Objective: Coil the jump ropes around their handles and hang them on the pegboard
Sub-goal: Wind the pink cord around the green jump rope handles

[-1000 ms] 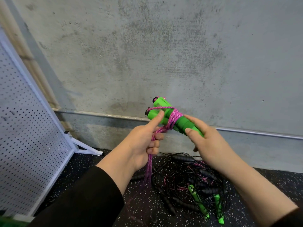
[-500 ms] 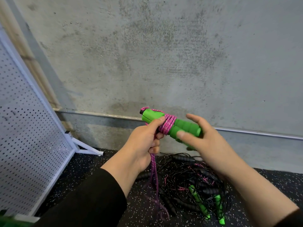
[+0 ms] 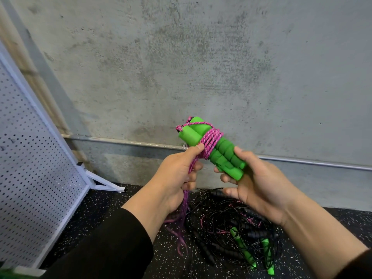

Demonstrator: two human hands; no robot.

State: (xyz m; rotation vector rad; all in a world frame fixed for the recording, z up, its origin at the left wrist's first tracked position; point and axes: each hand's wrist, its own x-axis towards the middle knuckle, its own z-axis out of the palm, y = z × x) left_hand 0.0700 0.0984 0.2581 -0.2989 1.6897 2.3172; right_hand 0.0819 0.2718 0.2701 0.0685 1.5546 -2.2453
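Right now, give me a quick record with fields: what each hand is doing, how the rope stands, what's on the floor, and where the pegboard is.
left hand: grips the pink rope, thumb pressing the coil
right hand: holds the lower ends of the paired green handles
rope state: several turns wound around the handles, the rest hanging toward the floor
floor: tangled pile of ropes, black and green handles
pegboard: white, at left, nothing visibly hung

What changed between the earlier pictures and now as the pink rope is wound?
The green handles swung from lying nearly level to tilting up-left, and the right hand shifted toward their lower end. The left hand keeps pinching the pink rope. The rope pile and pegboard stayed put.
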